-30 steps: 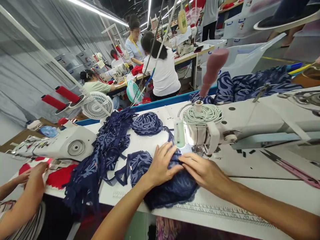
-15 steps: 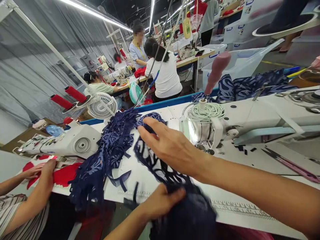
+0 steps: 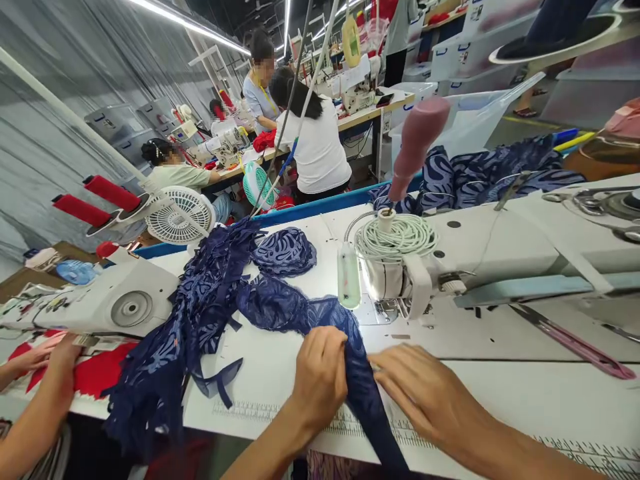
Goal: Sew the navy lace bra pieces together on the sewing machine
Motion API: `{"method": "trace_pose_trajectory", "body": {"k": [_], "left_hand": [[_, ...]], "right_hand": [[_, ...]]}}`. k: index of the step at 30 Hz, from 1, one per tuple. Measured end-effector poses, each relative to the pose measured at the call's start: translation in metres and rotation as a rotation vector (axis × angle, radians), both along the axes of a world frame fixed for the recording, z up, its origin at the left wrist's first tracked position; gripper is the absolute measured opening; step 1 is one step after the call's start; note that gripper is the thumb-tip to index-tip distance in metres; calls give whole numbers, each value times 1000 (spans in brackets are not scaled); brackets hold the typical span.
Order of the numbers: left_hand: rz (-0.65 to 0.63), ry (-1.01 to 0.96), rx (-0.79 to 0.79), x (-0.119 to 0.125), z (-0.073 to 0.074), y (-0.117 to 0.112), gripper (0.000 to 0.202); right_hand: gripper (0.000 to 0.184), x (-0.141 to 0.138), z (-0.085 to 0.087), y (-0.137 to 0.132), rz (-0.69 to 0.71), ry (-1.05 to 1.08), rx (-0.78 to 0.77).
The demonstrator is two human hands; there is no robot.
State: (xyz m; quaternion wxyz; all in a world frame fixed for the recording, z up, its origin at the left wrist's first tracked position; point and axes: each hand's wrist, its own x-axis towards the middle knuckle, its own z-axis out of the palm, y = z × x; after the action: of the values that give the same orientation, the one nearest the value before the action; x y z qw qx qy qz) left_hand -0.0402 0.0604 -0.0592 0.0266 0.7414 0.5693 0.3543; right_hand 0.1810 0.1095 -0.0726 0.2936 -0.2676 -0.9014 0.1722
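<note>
A navy lace bra [image 3: 280, 305] lies across the white machine table, its cups to the left and its sheer band running down over the front edge. My left hand [image 3: 323, 373] is closed on the band's left side, fingers curled over the cloth. From the right, my right hand [image 3: 430, 393] pinches the band's other edge between thumb and fingertips. Just behind the bra sits a patterned navy cup [image 3: 285, 251]. The presser foot [image 3: 389, 310] of the sewing machine [image 3: 500, 233] is above and right of my hands.
Navy lace pieces [image 3: 200, 300] are heaped at left. Pink-handled scissors [image 3: 575, 343] lie right, under the machine arm. A pink-handled tool [image 3: 420, 140] stands in coiled pale green cord [image 3: 395, 237]. At far left a co-worker's hands [image 3: 55, 363] rest on red cloth [image 3: 100, 373].
The bra has been laid flatter on the table, its band straightened. My right hand has drawn back from over the cups to the band's right edge. My left hand has moved up slightly.
</note>
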Motion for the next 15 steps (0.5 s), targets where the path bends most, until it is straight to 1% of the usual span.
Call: {"method": "trace_pose_trajectory", "body": {"k": [2,3,5,7,9,10,12,14,15], "left_hand": [[81,-111,2,8,-5,16,24],[129,-190,-12,9,-8,22,22],[178,-357,-77,6,-15,30,17],[190,-513,-143,0,-20,31,11],[185,-626,-193,-7,-24,28,12],[185,-653,-209,-10,-25,26,14],[204,-623,-221,-15,-24,20,18],[258,-501,-186,-16,-20,14,27],[288,-414,-137,-15,-17,11,32]], "right_hand": [[17,-16,7,8,-156,55,-192],[17,-26,8,11,-183,71,-270],[16,-46,8,13,-142,100,-389],[13,-62,6,13,-91,147,-473],[15,-68,6,13,-79,195,-596],[18,-66,6,13,-83,211,-657],[25,-52,8,14,-112,279,-798],[32,-28,9,15,-181,380,-900],[35,-14,9,15,-234,409,-887]]}}
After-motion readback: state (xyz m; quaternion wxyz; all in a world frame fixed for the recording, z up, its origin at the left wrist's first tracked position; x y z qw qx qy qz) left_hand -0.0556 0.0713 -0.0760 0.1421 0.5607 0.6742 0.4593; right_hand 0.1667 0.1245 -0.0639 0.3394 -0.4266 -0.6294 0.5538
